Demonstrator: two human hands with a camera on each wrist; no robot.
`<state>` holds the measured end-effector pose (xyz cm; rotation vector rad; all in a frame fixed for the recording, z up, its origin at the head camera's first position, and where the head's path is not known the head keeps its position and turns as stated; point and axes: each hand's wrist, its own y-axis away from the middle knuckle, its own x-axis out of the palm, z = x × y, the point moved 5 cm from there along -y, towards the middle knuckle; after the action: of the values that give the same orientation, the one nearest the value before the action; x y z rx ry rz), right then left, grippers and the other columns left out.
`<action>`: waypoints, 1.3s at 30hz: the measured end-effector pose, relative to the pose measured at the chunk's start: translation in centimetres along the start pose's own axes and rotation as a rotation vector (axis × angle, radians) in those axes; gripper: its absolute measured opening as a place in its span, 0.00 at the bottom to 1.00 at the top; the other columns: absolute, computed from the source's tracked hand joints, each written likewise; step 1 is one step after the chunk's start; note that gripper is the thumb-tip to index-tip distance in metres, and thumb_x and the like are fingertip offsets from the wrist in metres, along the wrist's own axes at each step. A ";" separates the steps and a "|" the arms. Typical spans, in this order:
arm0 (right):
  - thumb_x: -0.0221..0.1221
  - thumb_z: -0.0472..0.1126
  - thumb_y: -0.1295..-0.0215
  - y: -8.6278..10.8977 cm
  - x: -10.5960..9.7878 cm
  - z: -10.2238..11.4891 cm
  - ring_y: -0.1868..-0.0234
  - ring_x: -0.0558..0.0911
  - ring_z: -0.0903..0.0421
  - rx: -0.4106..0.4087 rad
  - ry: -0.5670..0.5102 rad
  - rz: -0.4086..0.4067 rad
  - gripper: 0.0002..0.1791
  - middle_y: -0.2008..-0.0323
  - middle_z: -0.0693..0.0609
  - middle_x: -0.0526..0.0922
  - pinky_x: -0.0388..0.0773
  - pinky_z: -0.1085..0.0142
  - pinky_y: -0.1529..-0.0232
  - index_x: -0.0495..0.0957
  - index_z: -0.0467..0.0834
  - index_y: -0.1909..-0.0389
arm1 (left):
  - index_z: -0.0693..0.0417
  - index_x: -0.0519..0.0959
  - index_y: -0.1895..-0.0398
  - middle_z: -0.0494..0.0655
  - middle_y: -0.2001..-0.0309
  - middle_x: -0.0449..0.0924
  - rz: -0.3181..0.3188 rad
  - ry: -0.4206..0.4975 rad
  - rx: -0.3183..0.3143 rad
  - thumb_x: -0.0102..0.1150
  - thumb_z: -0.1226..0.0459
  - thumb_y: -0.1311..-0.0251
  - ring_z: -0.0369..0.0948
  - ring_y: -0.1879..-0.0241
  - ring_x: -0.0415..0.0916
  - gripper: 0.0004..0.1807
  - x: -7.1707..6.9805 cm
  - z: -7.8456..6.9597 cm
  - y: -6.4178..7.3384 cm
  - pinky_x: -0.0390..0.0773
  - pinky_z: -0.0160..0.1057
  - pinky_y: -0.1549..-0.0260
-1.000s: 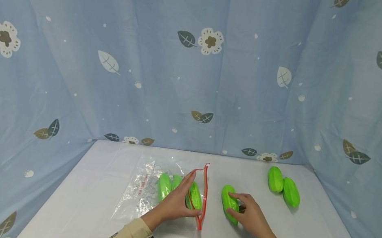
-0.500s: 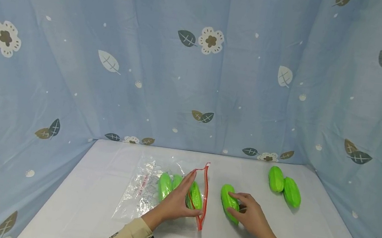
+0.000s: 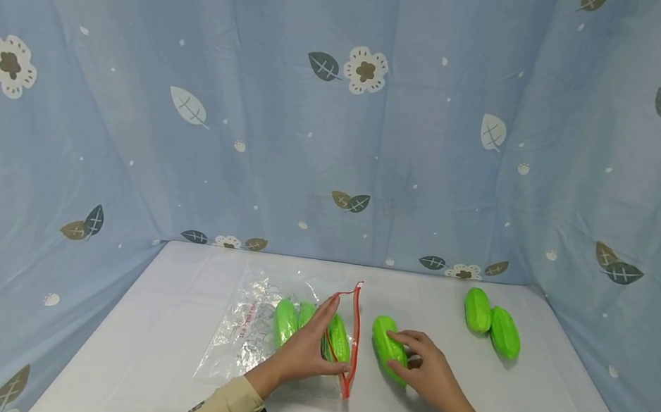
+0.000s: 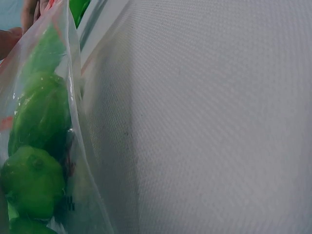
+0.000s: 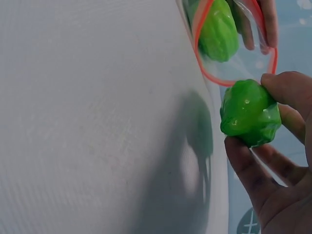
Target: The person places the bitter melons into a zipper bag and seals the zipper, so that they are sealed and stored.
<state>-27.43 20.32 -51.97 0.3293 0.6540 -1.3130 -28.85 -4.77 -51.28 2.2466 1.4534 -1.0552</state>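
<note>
In the head view, my right hand (image 3: 430, 370) holds a plump, ribbed, glossy green gourd-like vegetable (image 3: 388, 346) between thumb and fingers. One end of this vegetable (image 5: 250, 113) faces the right wrist camera, just before the bag's mouth. My left hand (image 3: 302, 351) lies over a clear zip bag (image 3: 253, 315) with a red edge, thumb and fingers spread, and holds its mouth open. Several similar vegetables (image 3: 285, 324) lie in the bag; my left hand partly covers them. Through the plastic, the left wrist view shows bagged vegetables (image 4: 39, 117) in a row.
Two more green vegetables, one (image 3: 477, 310) beside the other (image 3: 505, 333), lie at the back right of the white table (image 3: 171, 325). A blue patterned curtain (image 3: 266, 118) hangs around the back and sides. Black camera mounts sit at both wrists.
My right hand has moved slightly left with the vegetable, bringing it closer to the bag's mouth. The left hand and bag have stayed in place.
</note>
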 end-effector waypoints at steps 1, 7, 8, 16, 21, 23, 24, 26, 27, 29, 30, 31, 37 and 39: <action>0.74 0.45 0.41 0.0 0.1 0.1 0.55 0.81 0.55 -0.007 0.001 0.003 0.29 0.40 0.44 0.76 0.83 0.69 0.59 0.81 0.52 0.37 | 0.44 0.38 0.16 0.45 0.17 0.38 0.000 -0.002 0.002 0.77 0.43 0.51 0.51 0.22 0.51 0.69 0.0 0.0 0.0 0.65 0.57 0.31; 0.72 0.44 0.38 0.0 0.5 0.8 0.53 0.81 0.51 -0.102 -0.011 0.035 0.28 0.40 0.44 0.76 0.84 0.66 0.59 0.80 0.49 0.36 | 0.45 0.39 0.16 0.48 0.17 0.39 -0.008 0.002 0.014 0.78 0.44 0.52 0.52 0.22 0.51 0.69 -0.1 -0.2 0.0 0.65 0.58 0.32; 0.71 0.44 0.37 0.0 0.5 0.9 0.53 0.81 0.51 -0.120 -0.017 0.041 0.28 0.40 0.44 0.76 0.84 0.65 0.59 0.80 0.49 0.36 | 0.45 0.39 0.16 0.47 0.17 0.39 -0.008 0.004 0.014 0.78 0.45 0.52 0.52 0.22 0.51 0.69 -0.1 -0.2 0.0 0.65 0.58 0.32; 0.70 0.44 0.36 -0.2 1.3 1.3 0.52 0.81 0.50 -0.181 -0.041 0.081 0.28 0.39 0.43 0.75 0.84 0.65 0.58 0.79 0.48 0.35 | 0.45 0.38 0.16 0.43 0.17 0.38 -0.005 0.011 0.010 0.78 0.44 0.51 0.52 0.22 0.51 0.69 -0.2 -0.3 0.2 0.65 0.57 0.31; 0.70 0.43 0.36 -0.6 1.8 1.6 0.50 0.80 0.50 -0.183 -0.035 0.093 0.28 0.39 0.44 0.74 0.84 0.65 0.57 0.78 0.48 0.35 | 0.45 0.39 0.16 0.43 0.17 0.37 -0.004 0.007 0.005 0.78 0.44 0.51 0.51 0.22 0.51 0.69 -0.1 -0.2 0.1 0.65 0.57 0.31; 0.71 0.43 0.36 -0.8 1.9 1.8 0.50 0.80 0.50 -0.186 -0.037 0.093 0.28 0.39 0.44 0.75 0.84 0.65 0.56 0.78 0.48 0.35 | 0.45 0.39 0.16 0.43 0.17 0.37 -0.004 0.008 0.007 0.77 0.43 0.51 0.51 0.23 0.52 0.69 -0.1 -0.1 0.0 0.65 0.57 0.31; 0.71 0.42 0.36 -0.8 2.0 1.9 0.50 0.80 0.50 -0.189 -0.038 0.092 0.28 0.38 0.44 0.75 0.84 0.65 0.56 0.78 0.48 0.35 | 0.45 0.39 0.16 0.43 0.17 0.37 -0.005 0.008 0.009 0.77 0.43 0.51 0.51 0.23 0.52 0.69 -0.1 -0.1 0.0 0.65 0.57 0.31; 0.70 0.42 0.36 -0.9 2.1 1.9 0.50 0.80 0.50 -0.194 -0.042 0.091 0.28 0.38 0.44 0.74 0.84 0.65 0.56 0.78 0.48 0.35 | 0.46 0.39 0.16 0.42 0.17 0.37 -0.005 0.010 0.012 0.77 0.43 0.51 0.51 0.23 0.52 0.69 -0.1 -0.1 0.0 0.66 0.57 0.31; 0.70 0.42 0.36 -1.0 2.2 2.0 0.50 0.80 0.50 -0.198 -0.045 0.091 0.28 0.38 0.44 0.74 0.84 0.65 0.56 0.78 0.48 0.34 | 0.45 0.39 0.16 0.42 0.17 0.37 -0.006 0.010 0.013 0.77 0.43 0.51 0.51 0.23 0.52 0.69 -0.1 -0.1 0.0 0.66 0.57 0.31; 0.70 0.42 0.36 -1.1 2.4 1.9 0.50 0.80 0.49 -0.201 -0.049 0.090 0.28 0.38 0.44 0.75 0.84 0.65 0.56 0.78 0.48 0.34 | 0.46 0.39 0.16 0.44 0.17 0.38 -0.006 0.011 0.020 0.77 0.44 0.51 0.52 0.23 0.52 0.69 -0.1 -0.1 0.0 0.66 0.57 0.32; 0.70 0.42 0.36 -1.2 2.5 1.9 0.50 0.80 0.49 -0.200 -0.050 0.089 0.28 0.38 0.44 0.75 0.84 0.65 0.56 0.78 0.48 0.34 | 0.46 0.39 0.16 0.45 0.17 0.38 -0.006 0.010 0.023 0.77 0.44 0.51 0.52 0.23 0.52 0.69 -0.1 -0.1 0.0 0.66 0.57 0.32; 0.70 0.42 0.36 -1.3 2.6 1.9 0.49 0.80 0.49 -0.197 -0.049 0.090 0.28 0.38 0.44 0.75 0.84 0.65 0.56 0.78 0.48 0.34 | 0.46 0.39 0.16 0.46 0.17 0.38 -0.008 0.008 0.028 0.78 0.44 0.51 0.52 0.23 0.53 0.69 -0.1 -0.1 0.0 0.66 0.57 0.32; 0.70 0.43 0.36 -1.7 3.1 1.7 0.48 0.80 0.48 -0.176 -0.046 0.089 0.29 0.38 0.45 0.75 0.84 0.64 0.54 0.78 0.50 0.34 | 0.47 0.39 0.16 0.47 0.17 0.38 -0.011 0.007 0.043 0.77 0.43 0.51 0.54 0.23 0.54 0.69 -0.1 -0.2 0.0 0.66 0.58 0.32; 0.70 0.43 0.36 -1.8 3.2 1.8 0.48 0.80 0.49 -0.176 -0.046 0.085 0.28 0.38 0.46 0.75 0.84 0.63 0.54 0.78 0.50 0.34 | 0.48 0.39 0.16 0.47 0.17 0.39 -0.010 0.013 0.044 0.77 0.43 0.51 0.54 0.23 0.53 0.68 -0.1 -0.2 0.1 0.66 0.59 0.32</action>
<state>-28.38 16.33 -52.29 0.1815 0.7036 -1.1696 -28.73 -4.76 -51.04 2.2827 1.4621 -1.0885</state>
